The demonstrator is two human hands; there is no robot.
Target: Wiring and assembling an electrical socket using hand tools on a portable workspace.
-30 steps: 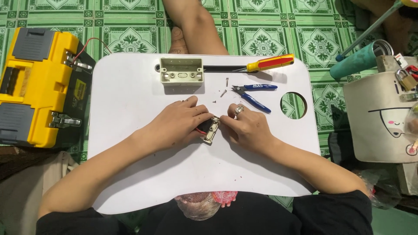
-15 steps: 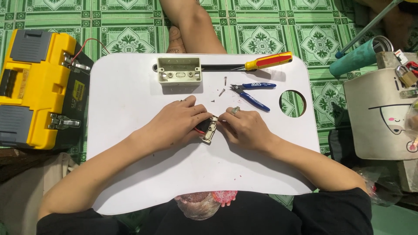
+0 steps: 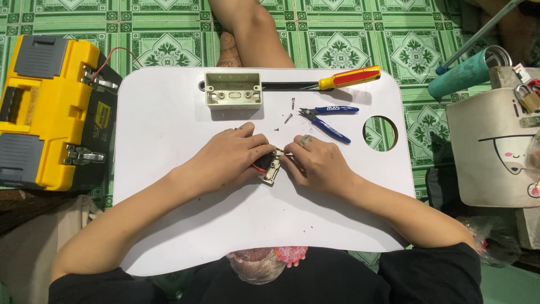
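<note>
Both hands meet at the middle of the white surface (image 3: 169,112), the left hand (image 3: 233,157) closed around a small switch part (image 3: 271,169) tilted toward the right hand (image 3: 315,163), whose fingertips pinch something thin at its upper end.

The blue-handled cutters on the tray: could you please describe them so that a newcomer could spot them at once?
Start at the white lap tray and go to its far edge, where a screwdriver lies. Just nearer the person, beside the tray's round hole, lie the blue-handled cutters. They alone have two blue handles; the screwdriver's handle is yellow and red.
</note>
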